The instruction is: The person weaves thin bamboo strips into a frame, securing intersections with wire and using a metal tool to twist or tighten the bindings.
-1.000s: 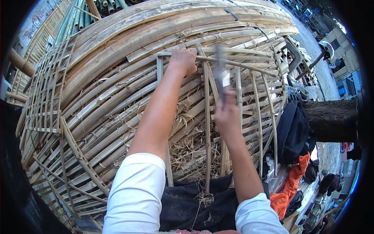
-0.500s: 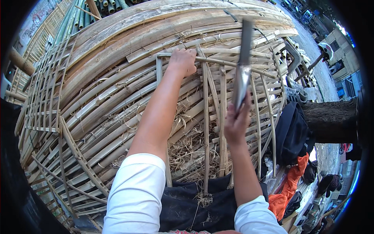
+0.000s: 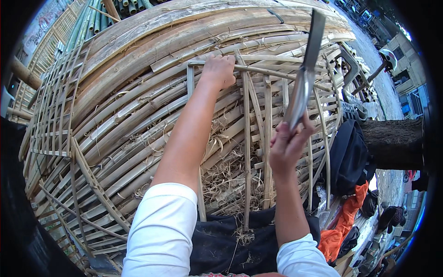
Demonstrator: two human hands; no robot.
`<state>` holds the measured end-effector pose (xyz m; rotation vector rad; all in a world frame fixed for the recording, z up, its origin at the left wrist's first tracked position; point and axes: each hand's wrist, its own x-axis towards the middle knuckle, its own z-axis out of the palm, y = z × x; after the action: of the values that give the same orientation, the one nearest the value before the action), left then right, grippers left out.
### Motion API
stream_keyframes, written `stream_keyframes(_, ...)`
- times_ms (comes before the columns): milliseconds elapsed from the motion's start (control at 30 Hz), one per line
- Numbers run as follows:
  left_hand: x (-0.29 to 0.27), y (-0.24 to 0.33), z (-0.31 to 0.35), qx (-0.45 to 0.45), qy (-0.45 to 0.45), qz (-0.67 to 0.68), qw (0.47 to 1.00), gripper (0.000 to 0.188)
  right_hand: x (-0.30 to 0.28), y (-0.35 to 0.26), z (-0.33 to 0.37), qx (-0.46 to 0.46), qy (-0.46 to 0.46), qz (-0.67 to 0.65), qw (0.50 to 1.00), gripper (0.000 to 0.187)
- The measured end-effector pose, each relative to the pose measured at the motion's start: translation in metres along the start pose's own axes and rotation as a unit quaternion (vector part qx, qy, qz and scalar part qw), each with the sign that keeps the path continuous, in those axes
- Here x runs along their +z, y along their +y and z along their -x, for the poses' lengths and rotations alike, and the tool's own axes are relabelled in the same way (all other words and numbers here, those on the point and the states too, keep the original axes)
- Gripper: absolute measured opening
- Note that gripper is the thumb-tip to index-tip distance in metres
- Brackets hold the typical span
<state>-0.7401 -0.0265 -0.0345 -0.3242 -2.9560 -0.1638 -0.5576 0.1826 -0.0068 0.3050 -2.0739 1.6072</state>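
My left hand (image 3: 218,71) is closed around the top bamboo strip (image 3: 263,72) of a slatted bamboo frame, near the frame's left corner. Raised in my right hand (image 3: 290,145) is a machete (image 3: 305,76), its dark blade pointing up over the right part of the frame. The blade is apart from the wood. Upright bamboo slats (image 3: 247,147) run down from the top strip toward my lap. How my left fingers wrap the strip is partly hidden by the back of the hand.
Long split-bamboo strips (image 3: 124,51) lie under the frame, with curly shavings (image 3: 226,180) among them. A bamboo lattice panel (image 3: 55,101) stands at left. Black cloth (image 3: 344,159) and orange fabric (image 3: 341,228) lie at right, beside a thick log (image 3: 392,144).
The machete and my right hand have moved slightly right, and the blade now leans further right. My left hand keeps its grip on the bamboo strip.
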Motion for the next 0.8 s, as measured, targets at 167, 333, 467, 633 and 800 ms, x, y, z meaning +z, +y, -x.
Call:
stream_keyframes(167,0.000,0.003,0.000,-0.014,-0.006,0.002,1.000,0.036,0.024,0.033,0.016,0.070,-0.222,0.382,0.894,0.035)
stream_keyframes(333,0.005,-0.005,0.000,-0.015,0.006,0.011,1.000,0.035,0.023,-0.011,0.000,0.207,-0.228,0.250,0.918,0.037)
stream_keyframes(467,-0.001,-0.010,0.003,-0.020,-0.021,0.005,1.000,0.035,0.011,-0.039,-0.001,0.186,-0.156,0.149,0.959,0.035)
stream_keyframes(633,0.002,-0.002,-0.001,-0.003,-0.005,-0.001,1.000,0.035,0.022,0.018,0.000,0.202,-0.212,0.286,0.912,0.033)
stream_keyframes(800,-0.004,-0.001,0.001,-0.012,-0.003,0.003,1.000,0.036,0.019,0.001,-0.004,0.222,-0.188,0.228,0.929,0.035)
